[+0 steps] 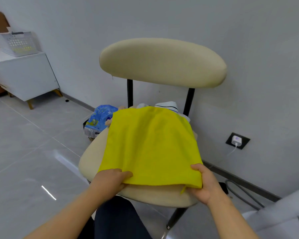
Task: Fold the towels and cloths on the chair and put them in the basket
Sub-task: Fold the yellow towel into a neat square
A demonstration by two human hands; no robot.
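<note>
A yellow cloth lies spread over the seat of a beige chair, draped on a pile of other cloths. My left hand pinches its near left corner, thumb on top. My right hand pinches the near right corner at the seat's front edge. Behind the yellow cloth, a white cloth with dark stripes and a bit of tan fabric peek out. A white perforated basket stands on a white cabinet at the far left.
A blue plastic package sits on the floor left of the chair. The white cabinet stands against the wall. A wall socket with a charger and a grey cable are at the right. Glossy grey tile floor extends left.
</note>
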